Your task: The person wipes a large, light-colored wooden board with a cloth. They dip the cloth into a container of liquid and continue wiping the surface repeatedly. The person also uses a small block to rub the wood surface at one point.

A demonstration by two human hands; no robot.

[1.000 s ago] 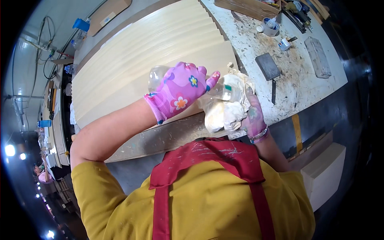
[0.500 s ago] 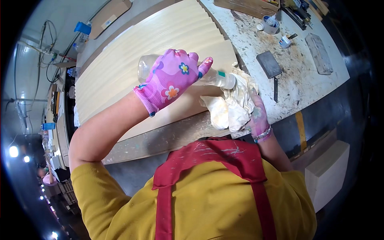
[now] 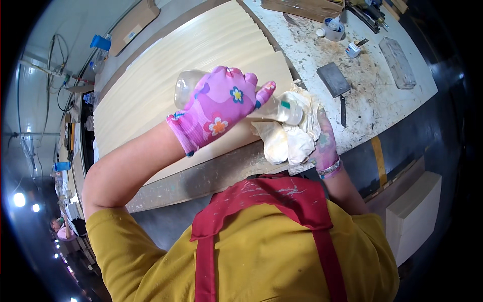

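My left hand point(image 3: 226, 103), in a pink flowered glove, is wrapped round a clear plastic bottle point(image 3: 188, 86). The bottle lies tilted sideways, its neck end pointing right against a crumpled cream cloth point(image 3: 307, 118). My right hand point(image 3: 326, 141), gloved too, is closed on the right side of the cloth; its fingertips are hidden under the folds. Beneath the bottle spreads a stack of pale, thin wood-like sheets point(image 3: 201, 50) with stepped edges.
On the stained white tabletop point(image 3: 372, 100) to the right are a dark grey block point(image 3: 333, 79), a thin black strip point(image 3: 343, 110), a long grey block point(image 3: 397, 63), a small white jar point(image 3: 353, 49) and a tape roll point(image 3: 333, 29). A cardboard box point(image 3: 304, 7) stands behind.
My left hand and the bottle have shifted slightly right and down, and the bottle's neck end presses farther over the cloth. My right hand stays at the cloth.
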